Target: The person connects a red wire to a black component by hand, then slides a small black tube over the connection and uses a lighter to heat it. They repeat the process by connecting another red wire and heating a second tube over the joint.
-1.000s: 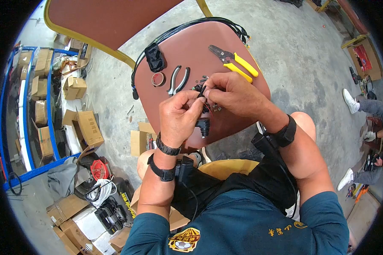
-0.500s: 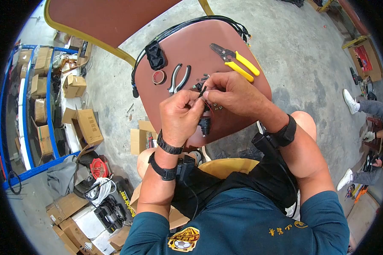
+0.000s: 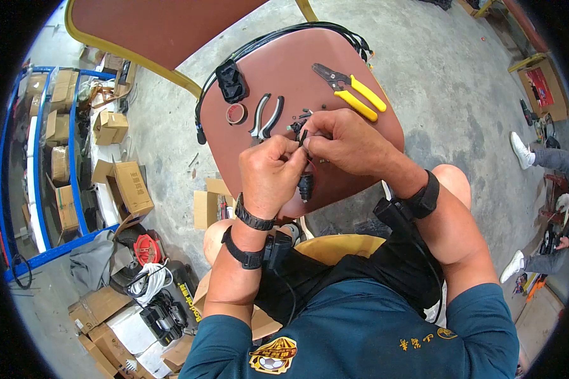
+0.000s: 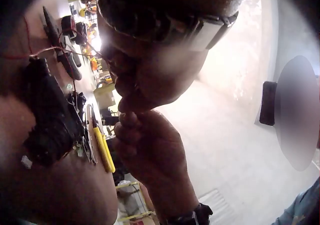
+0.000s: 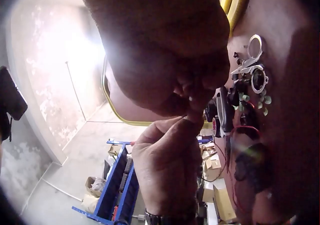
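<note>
In the head view my left hand (image 3: 269, 174) and right hand (image 3: 348, 142) meet fingertip to fingertip over the chair seat (image 3: 360, 180). Between them they pinch a thin black wire-like piece (image 3: 302, 138), mostly hidden by the fingers. Below the fingertips lies a black cylindrical part (image 3: 305, 185), with a thin red wire (image 4: 55, 48) near it in the left wrist view. Silver pliers with dark grips (image 3: 269, 117) lie just beyond my left hand. Yellow-handled wire strippers (image 3: 354, 95) lie beyond my right hand.
A tape roll (image 3: 236, 114) and a black plastic part (image 3: 232, 82) sit at the seat's left. Black cables (image 3: 265, 41) curve around its far edge. Small green bits (image 5: 265, 102) are scattered by the pliers. Blue shelving (image 3: 76, 170) with cartons stands at left; another person's legs (image 3: 547, 158) are at right.
My left hand has shifted slightly to the right, and the two hands' fingertips stay together. The black cylindrical part shows slightly further right, partly behind my left hand.
</note>
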Demonstrator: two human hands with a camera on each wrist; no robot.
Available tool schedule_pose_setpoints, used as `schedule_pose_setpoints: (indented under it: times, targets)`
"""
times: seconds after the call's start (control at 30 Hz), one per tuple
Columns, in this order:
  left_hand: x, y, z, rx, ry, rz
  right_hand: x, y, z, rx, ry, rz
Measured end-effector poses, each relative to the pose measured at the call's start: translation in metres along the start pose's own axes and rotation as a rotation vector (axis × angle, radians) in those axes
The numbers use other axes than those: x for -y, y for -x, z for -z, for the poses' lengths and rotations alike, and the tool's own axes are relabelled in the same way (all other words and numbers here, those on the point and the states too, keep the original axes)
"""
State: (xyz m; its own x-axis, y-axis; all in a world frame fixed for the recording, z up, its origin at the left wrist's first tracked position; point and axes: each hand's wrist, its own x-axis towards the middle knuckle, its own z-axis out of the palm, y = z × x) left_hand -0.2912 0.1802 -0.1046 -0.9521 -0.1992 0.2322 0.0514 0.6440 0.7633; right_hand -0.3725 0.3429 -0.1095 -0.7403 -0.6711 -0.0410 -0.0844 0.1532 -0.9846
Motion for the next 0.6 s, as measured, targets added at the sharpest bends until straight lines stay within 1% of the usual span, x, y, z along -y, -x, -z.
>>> schedule_pose_setpoints:
  times: [0.17,0.27,0.37,0.6]
  targets:
    - [-0.0012,0.0010,-0.0011,0.020,0.016,0.013,-0.0042,-0.0001,0.0002,0.019,0.087,0.015]
    - [-0.0023,0.0012,-0.0013,0.026,0.026,0.024,-0.0021,0.0001,-0.0002,0.006,0.112,0.017]
    - [-0.0030,0.0016,-0.0005,0.040,0.025,0.033,0.0003,-0.0006,0.0002,-0.041,0.159,0.064]
    - [-0.0051,0.0012,0.0001,0.061,-0.026,0.014,-0.0004,-0.0014,0.0005,-0.032,0.190,0.050]
